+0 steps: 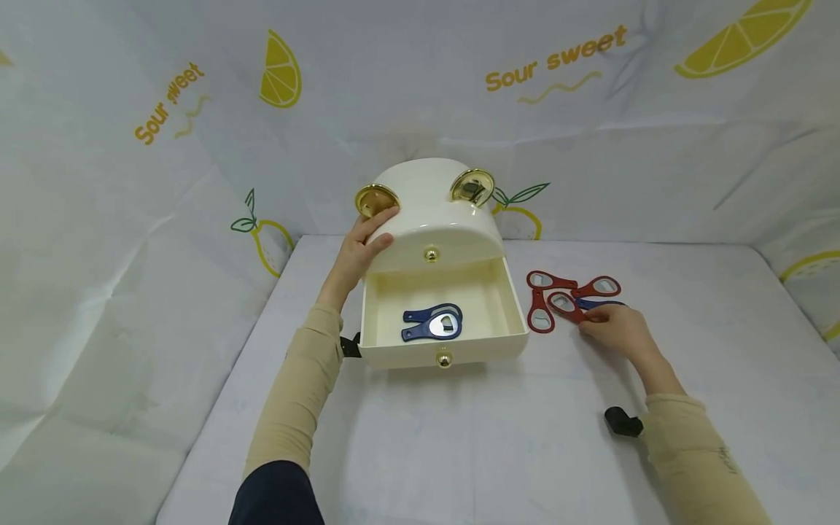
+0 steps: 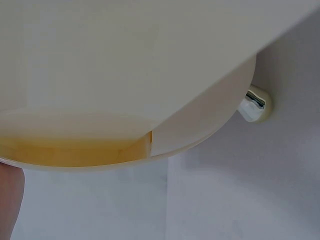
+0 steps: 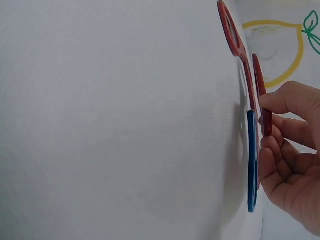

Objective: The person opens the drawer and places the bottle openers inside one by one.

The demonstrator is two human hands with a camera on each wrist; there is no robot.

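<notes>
My left hand point(image 1: 357, 251) rests on the left side of a cream storage box point(image 1: 420, 189), its fingers reaching below a gold ear-like disc. The box's lower drawer point(image 1: 387, 356) is pulled out, with two blue bottle openers point(image 1: 420, 333) lying overlapped inside. On the table to the right, my right hand point(image 1: 620, 332) pinches a red bottle opener point(image 1: 566, 307) by its handle end. In the right wrist view, that red opener point(image 3: 259, 77) tilts slightly off the others. Beside it lie more red bottle openers point(image 1: 541, 315) and a blue one point(image 1: 593, 302), partly covered.
Two gold discs point(image 1: 472, 187) stick out from the box top, and small gold knobs point(image 1: 431, 254) sit on the drawer fronts. A white cloth point(image 1: 433, 452) covers the table. Behind hangs a lemon-print curtain point(image 1: 407, 87).
</notes>
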